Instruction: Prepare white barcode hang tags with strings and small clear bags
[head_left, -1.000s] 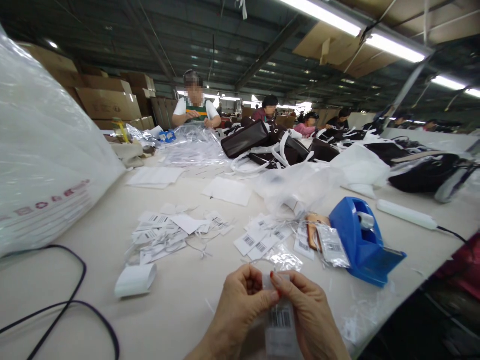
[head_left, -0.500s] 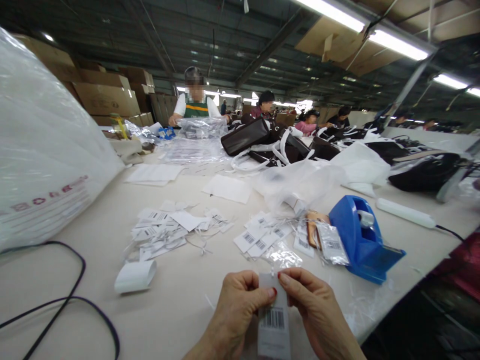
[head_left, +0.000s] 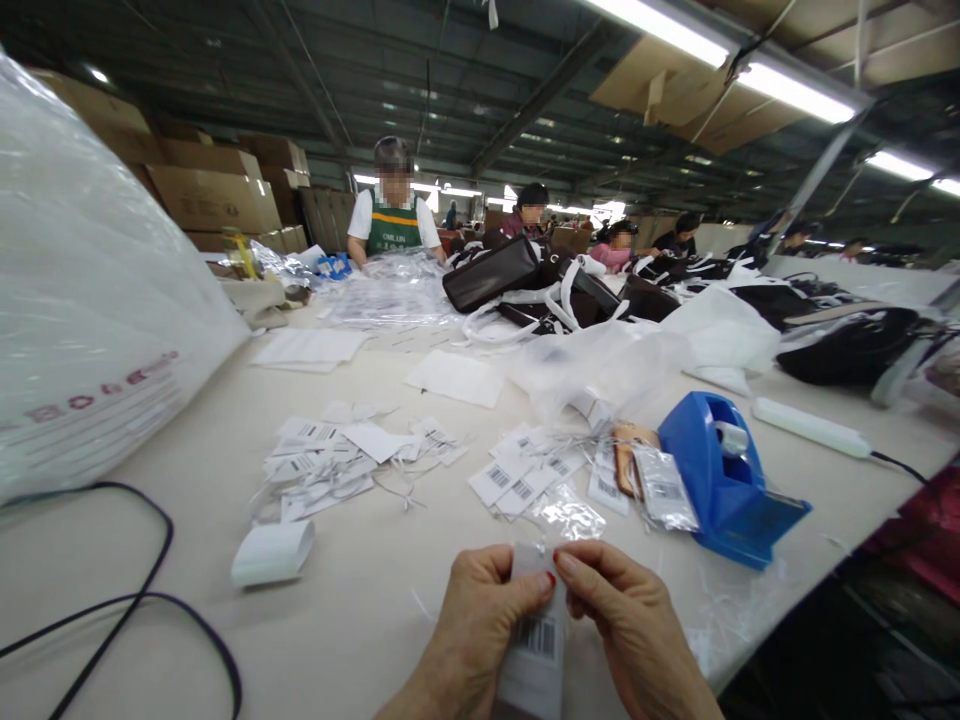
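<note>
Low in the middle, a white barcode hang tag (head_left: 534, 640) is gripped in my left hand (head_left: 480, 620), the thumb pressed flat on its face near the top. My right hand (head_left: 626, 610) is closed in a pinch beside the tag's upper right corner, close to the small white string at its top. Whatever lies between those fingertips is too small to make out. Just beyond my hands are a clear plastic packet (head_left: 571, 512) and a group of barcode tags (head_left: 517, 480). A larger heap of strung tags (head_left: 322, 465) lies to the left.
A blue tape dispenser (head_left: 712, 480) stands right, beside a brown leather tag (head_left: 628, 462). A curled white label strip (head_left: 271, 553), black cable (head_left: 161, 540) and big plastic bag (head_left: 97, 300) are left. Dark bags (head_left: 495, 275) pile up behind; a co-worker (head_left: 394, 220) stands across the table.
The tag has tilted and shifted slightly left, its lower end most. My right fingertips stay by its top. The co-worker opposite has lowered the clear plastic onto the table.
</note>
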